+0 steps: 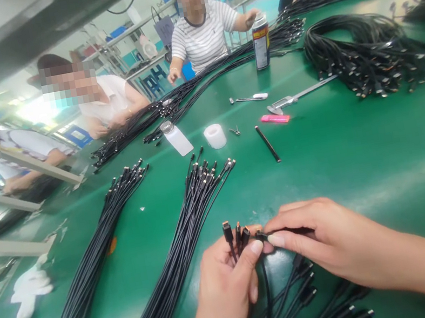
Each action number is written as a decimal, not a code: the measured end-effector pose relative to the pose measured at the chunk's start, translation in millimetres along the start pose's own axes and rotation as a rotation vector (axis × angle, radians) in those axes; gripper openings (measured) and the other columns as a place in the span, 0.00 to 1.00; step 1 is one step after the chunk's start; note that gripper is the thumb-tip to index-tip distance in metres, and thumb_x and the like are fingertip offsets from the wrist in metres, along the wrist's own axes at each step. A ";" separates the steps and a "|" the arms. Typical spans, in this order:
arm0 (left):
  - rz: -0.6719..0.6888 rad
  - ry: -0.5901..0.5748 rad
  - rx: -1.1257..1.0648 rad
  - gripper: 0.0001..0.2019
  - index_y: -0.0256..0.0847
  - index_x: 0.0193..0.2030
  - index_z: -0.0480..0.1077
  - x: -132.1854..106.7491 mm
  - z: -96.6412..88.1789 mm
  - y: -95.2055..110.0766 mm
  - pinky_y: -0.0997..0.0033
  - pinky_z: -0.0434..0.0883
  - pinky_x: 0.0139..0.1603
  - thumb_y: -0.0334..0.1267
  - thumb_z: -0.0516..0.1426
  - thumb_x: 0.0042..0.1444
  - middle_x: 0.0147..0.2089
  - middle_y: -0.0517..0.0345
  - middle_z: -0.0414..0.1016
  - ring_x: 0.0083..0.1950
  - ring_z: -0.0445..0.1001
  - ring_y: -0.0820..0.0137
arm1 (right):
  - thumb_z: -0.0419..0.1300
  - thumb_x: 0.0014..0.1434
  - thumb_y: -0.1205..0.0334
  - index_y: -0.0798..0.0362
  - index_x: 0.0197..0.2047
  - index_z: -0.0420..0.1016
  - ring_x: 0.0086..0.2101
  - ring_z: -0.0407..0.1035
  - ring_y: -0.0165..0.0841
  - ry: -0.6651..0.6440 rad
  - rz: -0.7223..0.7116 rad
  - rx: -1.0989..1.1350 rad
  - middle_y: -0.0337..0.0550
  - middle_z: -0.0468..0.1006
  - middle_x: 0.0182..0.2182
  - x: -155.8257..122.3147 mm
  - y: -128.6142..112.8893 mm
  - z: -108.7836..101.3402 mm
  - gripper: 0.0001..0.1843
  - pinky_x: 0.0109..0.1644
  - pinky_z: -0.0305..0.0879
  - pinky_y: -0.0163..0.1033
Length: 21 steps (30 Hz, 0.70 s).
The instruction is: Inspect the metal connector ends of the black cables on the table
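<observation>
Several black cables (227, 231) stick up between the fingers of my left hand (228, 282), their metal plug ends pointing away from me. My right hand (325, 238) pinches one more cable plug (260, 235) between thumb and forefinger, and its tip touches my left fingertips. Below my hands, more cable ends (306, 285) fan out over the green table (362, 165). Left of my hands runs a long bundle of black cables (180, 258), and another bundle (92, 268) lies farther left.
Beyond my hands lie a black pen (267, 144), a tape roll (215, 136), a white bottle (176, 138), a pink cutter (275, 119) and calipers (300, 95). A spray can (261, 43) stands near a coiled cable heap (366, 49). Co-workers sit across the table. A white glove (31, 287) lies left.
</observation>
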<state>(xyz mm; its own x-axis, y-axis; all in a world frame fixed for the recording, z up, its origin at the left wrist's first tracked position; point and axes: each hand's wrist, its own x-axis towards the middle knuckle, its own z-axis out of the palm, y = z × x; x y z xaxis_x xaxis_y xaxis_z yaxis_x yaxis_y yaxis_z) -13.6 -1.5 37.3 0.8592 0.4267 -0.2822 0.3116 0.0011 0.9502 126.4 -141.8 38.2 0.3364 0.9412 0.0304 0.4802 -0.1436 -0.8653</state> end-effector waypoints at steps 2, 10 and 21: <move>-0.002 0.002 -0.002 0.17 0.34 0.48 0.75 -0.2 0.5 -0.3 0.82 0.53 0.16 0.45 0.60 0.60 0.14 0.69 0.59 0.14 0.56 0.80 | 0.53 0.69 0.62 0.49 0.33 0.78 0.33 0.70 0.29 -0.002 0.006 -0.013 0.35 0.78 0.33 0.1 -0.5 -0.1 0.15 0.38 0.60 0.34; -0.036 0.023 0.000 0.19 0.34 0.50 0.76 -0.3 1.3 0.2 0.81 0.53 0.17 0.46 0.60 0.59 0.13 0.68 0.60 0.14 0.55 0.79 | 0.53 0.70 0.63 0.49 0.38 0.80 0.33 0.70 0.30 -0.014 0.008 -0.048 0.38 0.78 0.31 -3.2 -2.3 -0.7 0.15 0.37 0.62 0.36; -0.029 0.012 -0.004 0.17 0.35 0.48 0.76 -1.5 0.8 1.7 0.81 0.54 0.16 0.46 0.60 0.59 0.26 0.58 0.72 0.15 0.58 0.82 | 0.54 0.68 0.65 0.47 0.36 0.80 0.35 0.72 0.29 0.039 0.015 0.020 0.35 0.79 0.34 -3.1 -0.1 -0.7 0.14 0.40 0.64 0.34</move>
<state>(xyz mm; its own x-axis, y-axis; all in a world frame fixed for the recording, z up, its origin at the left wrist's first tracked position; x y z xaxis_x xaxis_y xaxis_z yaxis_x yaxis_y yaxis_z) -14.0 -2.8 39.2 0.8448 0.4374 -0.3082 0.3348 0.0172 0.9421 125.9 -145.0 38.6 0.3749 0.9263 0.0369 0.4586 -0.1507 -0.8758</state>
